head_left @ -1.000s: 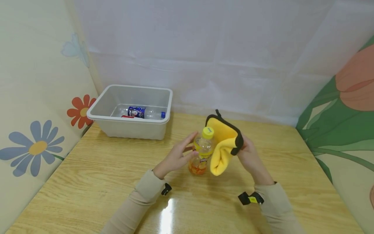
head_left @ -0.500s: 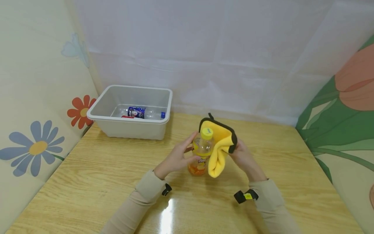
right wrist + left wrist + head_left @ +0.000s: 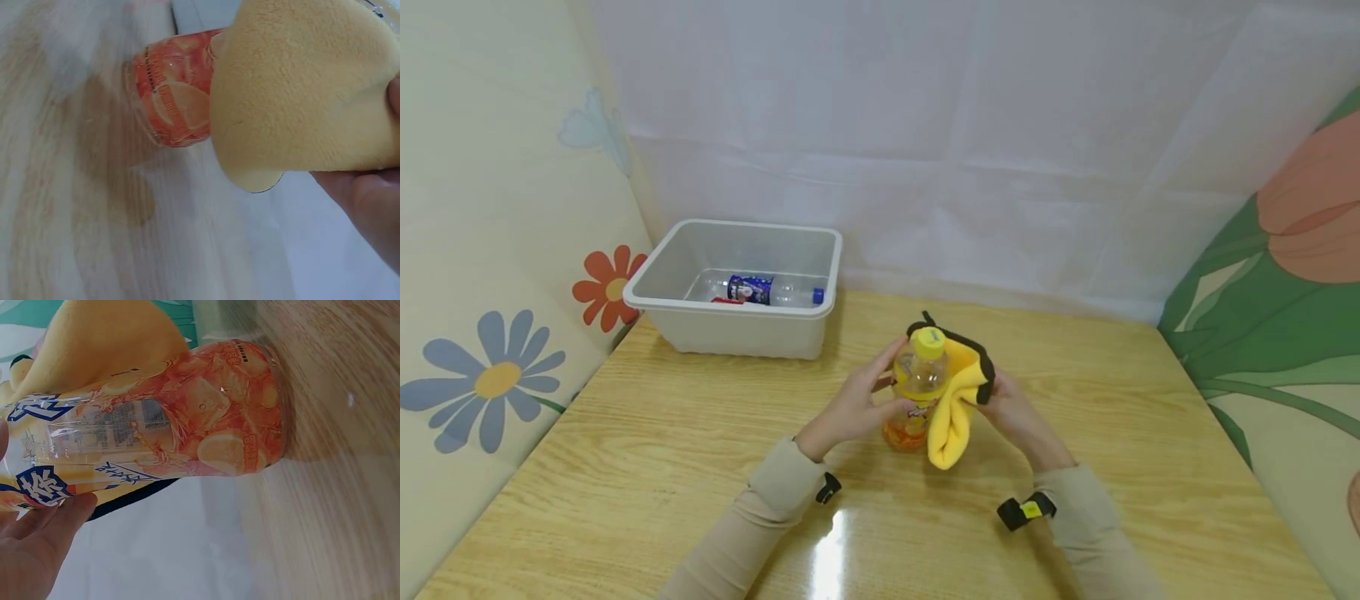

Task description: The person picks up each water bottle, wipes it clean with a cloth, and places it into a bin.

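A clear plastic drink bottle with a yellow cap stands upright on the wooden table. Orange ice-and-fruit print covers its lower label, shown close in the left wrist view on the bottle. My left hand holds it from the left, thumb in front and fingers behind. On the other side, my right hand grips a folded yellow cleaning cloth with black edging, pressed against the bottle's right side. In the right wrist view the cloth hides the bottle's upper part and most of the fingers.
A light grey plastic tub stands at the back left of the table. Inside lie an empty bottle with a blue label and something red. A white sheet hangs behind the table.
My right hand has moved left and slightly down, bringing the cloth from beside the bottle up against it. My left hand has closed in on the bottle.
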Available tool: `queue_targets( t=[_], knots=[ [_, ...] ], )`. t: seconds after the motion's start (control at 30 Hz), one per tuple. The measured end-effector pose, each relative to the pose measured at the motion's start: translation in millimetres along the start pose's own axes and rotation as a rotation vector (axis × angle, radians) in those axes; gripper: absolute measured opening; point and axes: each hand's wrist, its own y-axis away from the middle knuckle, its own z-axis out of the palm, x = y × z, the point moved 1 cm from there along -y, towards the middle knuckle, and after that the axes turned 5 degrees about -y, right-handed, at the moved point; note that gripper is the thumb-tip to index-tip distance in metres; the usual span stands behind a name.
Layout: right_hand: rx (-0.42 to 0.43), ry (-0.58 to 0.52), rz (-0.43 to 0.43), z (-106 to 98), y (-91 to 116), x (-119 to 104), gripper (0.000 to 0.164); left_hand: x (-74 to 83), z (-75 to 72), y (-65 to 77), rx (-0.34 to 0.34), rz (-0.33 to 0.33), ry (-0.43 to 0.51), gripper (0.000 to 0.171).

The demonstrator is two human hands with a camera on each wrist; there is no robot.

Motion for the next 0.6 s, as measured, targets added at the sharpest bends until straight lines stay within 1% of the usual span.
queue_targets(
  t=[0.1, 0.2, 0.27, 0.33, 0.4, 0.53, 0.6],
  knots=[
    [-0.002, 0.026, 0.05, -1, 2, 6, 0.034, -0.4, 0.3, 0.1, 0.004, -0.017, 0.018, 0.08],
    [0.016, 0.062, 0.104, -1, 3, 10, 0.032, -1.1, 0.4, 0.2, 0.008, -0.024, 0.027, 0.079],
    [0.018, 0.088, 0.124, 0, 4, 12, 0.037, -1.7, 0.6, 0.1, 0.006, -0.024, 0.03, 0.079],
    [0.012, 0.119, 0.135, 0, 4, 14, 0.048, -2.5, 0.8, 0.1, 0.003, -0.025, 0.035, 0.079],
    [-0.005, 0.142, 0.14, 1, 4, 15, 0.054, -2.7, 0.6, 0.3, 0.003, -0.034, 0.044, 0.08],
    [-0.019, 0.166, 0.134, 3, 3, 16, 0.057, -3.6, 0.7, 0.7, 0.011, -0.042, 0.064, 0.081],
    [-0.005, 0.182, 0.123, 3, 4, 15, 0.057, -3.7, 0.5, 1.2, 0.021, -0.046, 0.074, 0.081]
  ],
)
